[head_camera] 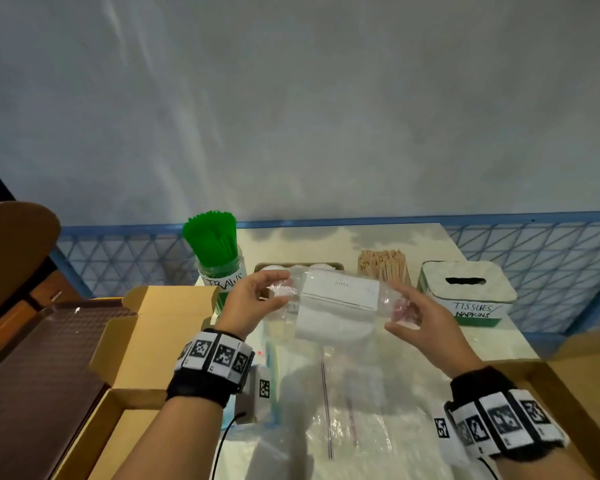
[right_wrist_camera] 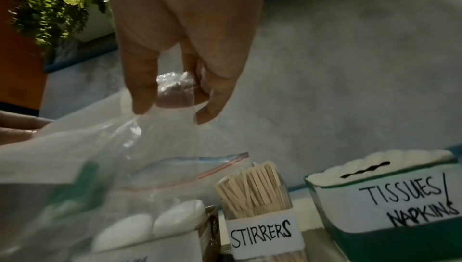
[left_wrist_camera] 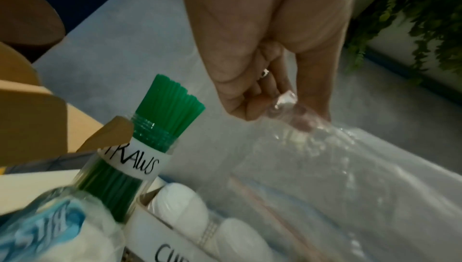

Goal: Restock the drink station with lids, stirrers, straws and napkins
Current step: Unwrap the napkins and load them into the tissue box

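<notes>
A clear zip bag (head_camera: pixel 336 306) with a white label hangs stretched between my two hands above the table. My left hand (head_camera: pixel 284 287) pinches its left corner (left_wrist_camera: pixel 285 104). My right hand (head_camera: pixel 400 308) pinches the right corner (right_wrist_camera: pixel 175 90). What the bag holds I cannot tell. Behind it stand the jar of green straws (head_camera: pixel 219 251) (left_wrist_camera: pixel 155 128), a box of white lids (head_camera: pixel 298 268) (right_wrist_camera: pixel 150 224), the stirrers jar (head_camera: pixel 383 265) (right_wrist_camera: pixel 255 187) and the tissues/napkins box (head_camera: pixel 465 292) (right_wrist_camera: pixel 387 197).
Other clear zip bags (head_camera: pixel 343 410) lie flat on the table in front of me. An open cardboard box (head_camera: pixel 146 341) sits at the left beside a brown tray (head_camera: pixel 39 358). Another cardboard box (head_camera: pixel 568 393) is at the right. A blue tissue pack (left_wrist_camera: pixel 50 226) lies below my left wrist.
</notes>
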{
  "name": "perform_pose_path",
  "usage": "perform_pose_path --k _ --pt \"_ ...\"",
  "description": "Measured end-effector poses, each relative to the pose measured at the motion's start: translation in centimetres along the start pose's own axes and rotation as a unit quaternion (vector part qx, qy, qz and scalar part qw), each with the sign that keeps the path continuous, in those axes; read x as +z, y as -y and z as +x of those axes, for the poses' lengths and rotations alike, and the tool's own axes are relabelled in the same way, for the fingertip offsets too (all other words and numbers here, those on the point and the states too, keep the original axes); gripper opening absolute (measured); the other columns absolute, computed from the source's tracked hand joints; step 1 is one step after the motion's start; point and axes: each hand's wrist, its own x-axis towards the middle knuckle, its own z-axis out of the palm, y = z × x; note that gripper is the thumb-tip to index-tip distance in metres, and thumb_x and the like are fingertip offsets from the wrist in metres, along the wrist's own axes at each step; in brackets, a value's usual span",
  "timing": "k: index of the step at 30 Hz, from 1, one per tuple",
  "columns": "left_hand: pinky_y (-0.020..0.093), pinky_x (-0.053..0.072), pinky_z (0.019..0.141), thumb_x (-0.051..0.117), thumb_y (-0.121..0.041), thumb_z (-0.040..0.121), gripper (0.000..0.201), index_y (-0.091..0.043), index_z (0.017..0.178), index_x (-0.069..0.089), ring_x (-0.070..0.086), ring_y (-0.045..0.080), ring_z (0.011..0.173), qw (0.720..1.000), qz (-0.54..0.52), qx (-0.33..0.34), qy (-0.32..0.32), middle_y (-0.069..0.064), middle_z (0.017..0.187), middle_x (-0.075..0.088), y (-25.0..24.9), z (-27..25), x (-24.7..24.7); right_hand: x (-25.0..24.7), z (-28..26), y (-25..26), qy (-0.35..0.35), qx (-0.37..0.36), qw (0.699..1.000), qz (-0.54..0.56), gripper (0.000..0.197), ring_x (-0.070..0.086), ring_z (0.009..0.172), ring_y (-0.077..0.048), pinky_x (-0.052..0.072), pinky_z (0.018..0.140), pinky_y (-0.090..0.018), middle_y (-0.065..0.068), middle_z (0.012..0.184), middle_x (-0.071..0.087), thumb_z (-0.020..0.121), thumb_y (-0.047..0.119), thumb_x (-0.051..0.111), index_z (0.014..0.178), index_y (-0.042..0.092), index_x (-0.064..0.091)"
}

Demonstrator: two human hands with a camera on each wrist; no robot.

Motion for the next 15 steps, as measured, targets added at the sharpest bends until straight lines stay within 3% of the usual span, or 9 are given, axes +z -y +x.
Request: perform_pose_path --k 1,3,5,7,9,11,13,15 --pt "0.010 0.047 0.059 0.071 0.001 0.076 0.038 -0.023 0.106 0.064 0.050 -0.006 0.053 0.999 0.034 0.004 -0.007 -0.010 0.084 0.066 -0.2 0.2 -0.2 0.0 -0.1 -0.2 -0.029 -0.012 0.999 -0.017 0.058 0.058 0.084 0.001 0.045 0.084 -0.004 0.013 0.087 0.059 0.072 0.006 0.077 0.121 0.030 0.056" --pt "0.006 0.046 0.056 0.072 -0.002 0.076 0.032 -0.019 0.102 0.067 0.052 -0.006 0.053 0.994 0.109 0.016 -0.017 -0.012 0.070 0.061 -0.6 0.5 -0.5 -0.1 -0.3 -0.2 -0.099 -0.049 0.992 -0.059 0.033 0.056 0.075 0.008 0.040 0.073 0.002 0.019 0.074 0.056 0.069 0.005 0.079 0.099 0.015 0.072" --pt "0.004 0.043 0.058 0.074 -0.004 0.076 0.022 -0.015 0.094 0.070 0.055 -0.004 0.055 0.980 0.193 0.037 -0.024 -0.013 0.067 0.060 -0.8 0.7 -0.7 -0.5 -0.4 -0.3 -0.138 -0.076 0.982 -0.108 0.016 0.053 0.072 0.005 0.037 0.067 -0.003 0.018 0.072 0.050 0.067 0.007 0.081 0.079 0.011 0.072" --pt "0.009 0.043 0.060 0.075 -0.007 0.075 0.012 -0.011 0.085 0.071 0.052 -0.001 0.058 0.963 0.258 0.056 -0.046 -0.014 0.065 0.059 -0.8 0.7 -0.7 -0.9 -0.6 -0.2 -0.148 -0.080 0.976 -0.136 0.020 0.049 0.081 -0.004 0.033 0.073 -0.007 0.010 0.083 0.049 0.065 0.010 0.082 0.073 0.016 0.066" --pt "0.021 0.049 0.065 0.075 -0.009 0.075 0.007 -0.009 0.080 0.071 0.057 0.009 0.063 0.959 0.269 0.060 -0.068 -0.006 0.069 0.064 -0.6 0.8 -0.6 -1.3 -1.0 0.1 -0.127 -0.106 0.979 -0.121 0.033 0.050 0.100 -0.011 0.037 0.087 -0.011 0.007 0.098 0.050 0.066 0.004 0.080 0.069 0.026 0.055" --pt "0.016 0.051 0.066 0.070 -0.005 0.080 0.006 -0.009 0.084 0.070 0.062 0.014 0.070 0.963 0.251 0.062 -0.075 0.003 0.082 0.071 -0.5 0.9 -0.3 -1.4 -1.9 1.0 -0.077 -0.134 0.983 -0.097 0.044 0.049 0.113 -0.008 0.036 0.098 -0.016 0.013 0.111 0.052 0.070 0.000 0.073 0.065 0.033 0.045" --pt "0.007 0.047 0.073 0.057 0.003 0.086 0.020 -0.007 0.100 0.068 0.064 0.012 0.083 0.969 0.235 0.051 -0.057 0.009 0.101 0.071 -0.3 1.3 0.3 -0.6 -3.1 1.8 -0.003 -0.161 0.980 -0.119 0.042 0.046 0.118 -0.001 0.033 0.101 -0.016 0.022 0.124 0.048 0.073 0.009 0.067 0.064 0.036 0.037" --pt "0.013 0.041 0.090 0.048 0.001 0.091 0.037 -0.007 0.126 0.056 0.059 0.016 0.108 0.969 0.247 0.013 -0.002 0.011 0.124 0.061 -0.4 2.0 0.9 1.2 -4.3 2.5 0.086 -0.199 0.962 -0.166 0.031 0.042 0.119 0.006 0.031 0.099 -0.008 0.025 0.133 0.045 0.074 0.022 0.057 0.067 0.035 0.029"
